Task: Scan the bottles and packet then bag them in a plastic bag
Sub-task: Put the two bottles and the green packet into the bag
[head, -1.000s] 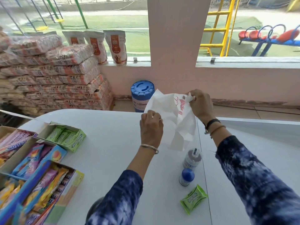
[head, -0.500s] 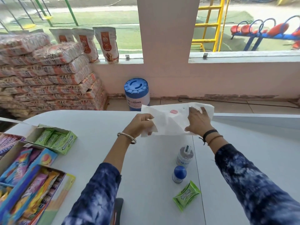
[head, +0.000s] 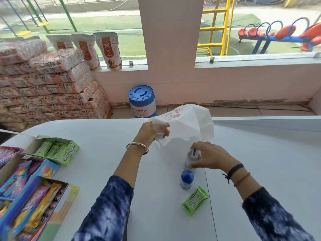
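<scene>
White plastic bag (head: 187,126): held above the table, behind the clear bottle; pink print on its upper face; crumpled, mouth not clearly visible.
Left hand (head: 152,133): closed on the near-left edge of the bag, fingers pinching the film; metal bangle on the wrist.
Right hand (head: 211,158): wrapped around the clear bottle, thumb and fingers on its sides; dark band and thin cord on the wrist.
Clear bottle (head: 192,160): upright on the table, directly below the hanging bag; pale cap with a dark mark on top.
Blue-capped bottle (head: 187,180): upright on the table, just in front of the clear bottle, nearer the person; not touched by either hand.
Green packet (head: 195,201): flat on the table, in front of and slightly right of the blue-capped bottle, apart from it.
Table (head: 104,153): white surface carrying all three items.
Green carton (head: 57,150): open, well left of the clear bottle, filled with matching green packets.
Sweet boxes (head: 26,188): open cartons of coloured wrappers, left of the clear bottle at the table's near edge.
</scene>
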The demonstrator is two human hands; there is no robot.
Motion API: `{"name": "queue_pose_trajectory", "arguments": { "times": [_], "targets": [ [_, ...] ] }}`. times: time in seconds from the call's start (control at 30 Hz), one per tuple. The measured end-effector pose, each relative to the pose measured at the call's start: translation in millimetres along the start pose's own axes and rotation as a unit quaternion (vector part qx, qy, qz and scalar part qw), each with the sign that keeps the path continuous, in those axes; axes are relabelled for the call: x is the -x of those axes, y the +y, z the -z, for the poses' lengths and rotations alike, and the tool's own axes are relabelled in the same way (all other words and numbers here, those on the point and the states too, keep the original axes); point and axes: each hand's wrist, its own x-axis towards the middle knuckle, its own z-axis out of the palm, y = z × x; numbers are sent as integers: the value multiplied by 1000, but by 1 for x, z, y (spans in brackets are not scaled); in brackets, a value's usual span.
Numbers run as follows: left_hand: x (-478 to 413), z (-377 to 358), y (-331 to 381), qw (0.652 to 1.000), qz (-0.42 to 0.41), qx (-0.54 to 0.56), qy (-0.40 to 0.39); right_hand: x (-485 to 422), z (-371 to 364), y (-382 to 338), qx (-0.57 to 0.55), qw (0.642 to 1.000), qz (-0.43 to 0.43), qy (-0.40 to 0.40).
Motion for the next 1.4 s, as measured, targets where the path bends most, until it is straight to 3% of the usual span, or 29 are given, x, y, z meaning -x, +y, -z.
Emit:
{"name": "queue_pose_trajectory", "arguments": {
  "times": [0.13,0.23,0.3,0.53,0.73,0.87,0.93,1.03,1.1,1.23,1.4],
  "targets": [
    [5,4,-8,999,-2,50,-9,14,19,-9,-49,994,12,98],
    [9,6,-13,996,-1,88,-5,15,46,-23,-131,963,62,225],
    [10,7,-17,996,-2,88,14,-1,57,-34,-151,951,80,258],
    [7,14,-29,995,51,39,82,-90,25,-43,-73,985,-57,149],
    [12,25,-36,996,31,21,87,-98,22,-42,-90,980,-94,153],
    [15,25,-36,994,18,42,95,-57,18,-51,-46,969,-74,230],
    [17,23,-35,993,16,46,104,-25,7,-52,-5,981,-81,175],
    [18,19,-36,991,33,46,123,16,-15,-57,31,991,-114,-64],
    [18,17,-36,989,50,49,133,27,-25,-60,-11,990,-104,-97],
    [20,19,-35,985,57,71,143,22,-10,-61,-94,993,-60,33],
    [22,15,-32,981,72,37,176,-29,15,-77,-148,968,-27,200]
  ]
}}
